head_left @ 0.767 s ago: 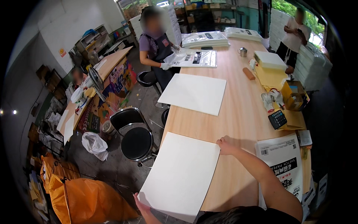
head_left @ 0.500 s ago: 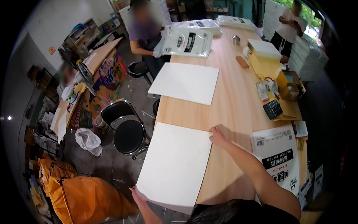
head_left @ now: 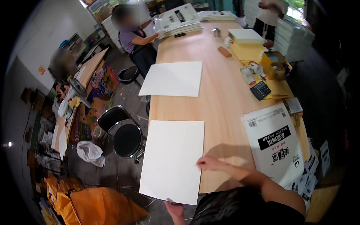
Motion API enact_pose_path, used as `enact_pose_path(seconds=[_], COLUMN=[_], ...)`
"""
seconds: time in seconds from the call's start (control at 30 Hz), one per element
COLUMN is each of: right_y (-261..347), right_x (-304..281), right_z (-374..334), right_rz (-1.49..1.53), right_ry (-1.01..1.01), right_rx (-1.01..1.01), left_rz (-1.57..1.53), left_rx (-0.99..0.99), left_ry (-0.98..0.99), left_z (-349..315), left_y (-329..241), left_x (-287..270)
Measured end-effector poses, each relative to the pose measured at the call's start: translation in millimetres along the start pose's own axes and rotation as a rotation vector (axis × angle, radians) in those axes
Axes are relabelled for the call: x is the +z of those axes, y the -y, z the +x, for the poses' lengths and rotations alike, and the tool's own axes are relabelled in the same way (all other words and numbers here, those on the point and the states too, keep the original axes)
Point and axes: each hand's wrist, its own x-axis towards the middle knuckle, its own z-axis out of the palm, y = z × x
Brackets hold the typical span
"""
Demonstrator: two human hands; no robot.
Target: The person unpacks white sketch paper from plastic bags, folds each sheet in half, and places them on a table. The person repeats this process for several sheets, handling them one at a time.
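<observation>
A stack of large white paper sheets [head_left: 172, 159] lies at the near left of the table, its near edge jutting past the table edge. My left hand [head_left: 174, 210] is at that near edge, with its fingertips partly hidden and blurred by the paper. Over the stack's right edge is my right hand [head_left: 210, 164], its fingers curled in and slightly blurred. No sheet shows between them. A second stack of white paper [head_left: 171, 78] lies farther up the table. To the right rests a white printed paper wrapper [head_left: 275, 144] with black blocks.
On the wooden table's [head_left: 221, 112] right side are a calculator [head_left: 260, 90], gloves [head_left: 248, 75] and a yellow box [head_left: 275, 66]. A metal cup [head_left: 216, 32] stands farther back. A co-worker [head_left: 135, 43] handles wrapped packs [head_left: 178, 20] at far left. A black stool [head_left: 128, 139] stands left.
My right hand has left the stack's far corner and come nearer along its right edge. My left hand has moved from the near-left corner to the near edge. The stack looks straighter.
</observation>
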Motion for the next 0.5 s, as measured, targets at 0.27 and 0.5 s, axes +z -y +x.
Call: enact_pose_path(seconds=[0.27, 0.5], right_y=[16, -24], right_x=[64, 44], right_z=[26, -54], right_rz=[0.742, 0.382], right_ry=[-0.067, -0.353], right_rx=[0.284, -0.006], left_rz=[0.476, 0.488], left_rx=[0.041, 0.065], left_ry=[0.023, 0.044], left_z=[3, 54], left_y=[33, 57], left_x=[24, -24])
